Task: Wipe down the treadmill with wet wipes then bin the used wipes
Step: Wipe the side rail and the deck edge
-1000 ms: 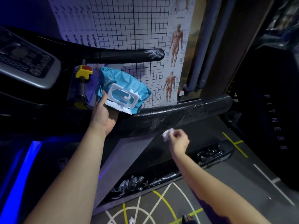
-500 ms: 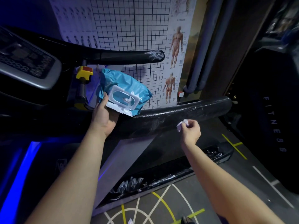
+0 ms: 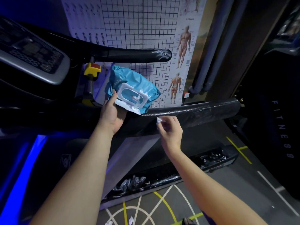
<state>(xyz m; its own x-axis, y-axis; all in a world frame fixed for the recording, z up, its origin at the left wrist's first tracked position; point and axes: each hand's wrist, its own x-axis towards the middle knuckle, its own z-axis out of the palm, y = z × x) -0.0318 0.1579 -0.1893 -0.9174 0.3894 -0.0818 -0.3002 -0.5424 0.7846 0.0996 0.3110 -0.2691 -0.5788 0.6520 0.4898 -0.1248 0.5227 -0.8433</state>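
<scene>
Left hand: my left hand [image 3: 112,114] grips the wet-wipe pack [image 3: 138,86] from below, thumb up its left edge, holding it just above the near handrail [image 3: 203,111]. The rest of my fingers are hidden under the pack.
Pack: its flip lid is open and a fresh wipe peeks out of the slot.
Right hand: my right hand [image 3: 171,132] pinches a small crumpled wipe [image 3: 159,120] between thumb and fingertips, the other fingers loosely curled.
Where the wipe is: right at the front face of the near handrail. I cannot tell whether it is touching or just off it.
Done so far: the near handrail glints in streaks, which I read as freshly wiped, though the dim light leaves that unsure.
Left to wipe, I judge: the far handrail [image 3: 129,54] and the console [image 3: 30,54]. Nothing tells me whether they have been cleaned.
Binning: not done. Two white scraps [image 3: 131,220] lie on the floor at the bottom edge and look like used wipes. The one in my fingers must go too.
Bin: none in view.
Overall: midway at best, with wiping under way and disposal all ahead.
</scene>
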